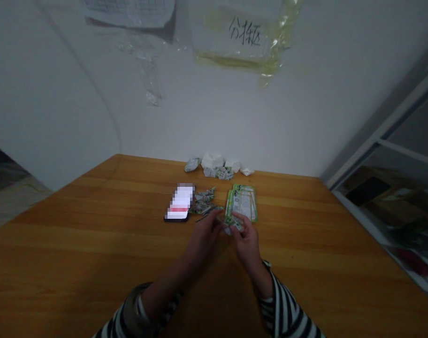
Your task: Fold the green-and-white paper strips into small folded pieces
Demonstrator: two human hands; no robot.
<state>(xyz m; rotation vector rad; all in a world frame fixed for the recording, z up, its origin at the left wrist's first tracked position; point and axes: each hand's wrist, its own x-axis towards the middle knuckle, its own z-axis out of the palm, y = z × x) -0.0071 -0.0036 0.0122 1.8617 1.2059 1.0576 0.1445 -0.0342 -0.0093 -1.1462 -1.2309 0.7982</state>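
Our left hand (202,237) and right hand (247,243) come together, fingers pinching one small folded green-and-white paper (233,224) above the wooden worktop (94,263). Just ahead lie one stack of green-bordered printed leaflets (242,203), one phone (179,202) with a blurred screen, and one heap of folded scraps (204,201) between them; farther off, by the wall (164,117), sit about six crumpled paper lumps (212,162).

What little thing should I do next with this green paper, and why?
Maybe lay the green paper scrap on the folded green pieces by the phone, because your left hand and right hand hold it right beside that pile.
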